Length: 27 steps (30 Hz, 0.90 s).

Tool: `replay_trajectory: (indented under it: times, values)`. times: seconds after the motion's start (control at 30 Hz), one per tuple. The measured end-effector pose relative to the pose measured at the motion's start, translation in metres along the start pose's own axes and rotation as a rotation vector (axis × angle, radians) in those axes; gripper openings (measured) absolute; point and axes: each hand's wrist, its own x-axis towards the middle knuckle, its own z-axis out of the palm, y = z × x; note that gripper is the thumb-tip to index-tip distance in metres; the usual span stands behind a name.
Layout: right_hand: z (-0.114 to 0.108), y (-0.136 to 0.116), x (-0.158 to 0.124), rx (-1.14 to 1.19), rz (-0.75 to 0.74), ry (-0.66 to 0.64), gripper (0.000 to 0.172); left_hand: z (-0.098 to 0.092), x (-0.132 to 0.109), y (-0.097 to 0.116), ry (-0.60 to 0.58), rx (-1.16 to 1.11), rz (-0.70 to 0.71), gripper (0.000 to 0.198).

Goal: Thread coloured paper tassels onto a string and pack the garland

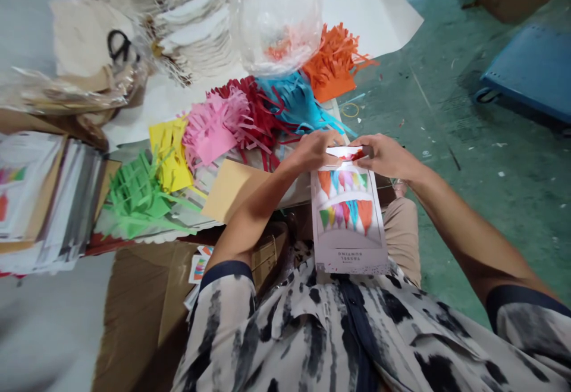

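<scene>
A printed tassel bunting packet (348,243) rests against my lap, its lettering upside down from where I look. Pictures of coloured tassels cover its front. My left hand (317,149) grips the far end at the left corner, and my right hand (387,155) grips the right corner. Between my fingers the end shows a bright white edge and something red; whether it is an open flap I cannot tell. Beyond my hands lie fringed paper tassels: blue (297,97), orange (333,68), dark red (254,109) and pink (216,127).
Yellow tassels (172,154), green tassels (140,190) and a tan card (238,187) lie on the table's left. Stacked printed packets (53,196) stand farther left. Behind are a clear plastic bag (276,17), cloth bundles (196,23) and black-handled scissors (118,46). A cardboard box (138,303) sits below.
</scene>
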Motion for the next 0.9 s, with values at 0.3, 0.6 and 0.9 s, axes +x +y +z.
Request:
replay_trajectory:
  times: [0.3, 0.6, 0.9]
  values:
    - [0.016, 0.007, -0.019, -0.328, -0.370, 0.226, 0.029, 0.012, -0.016, -0.003, 0.085, 0.220, 0.230, 0.021]
    - [0.016, 0.013, -0.030, -0.389, -0.472, 0.138, 0.041, 0.013, -0.048, -0.004, 0.010, 0.470, 0.398, 0.031]
    - [0.008, 0.029, -0.054, -0.531, -0.666, 0.044, 0.044, 0.017, -0.088, 0.007, 0.066, 0.296, 0.385, 0.029]
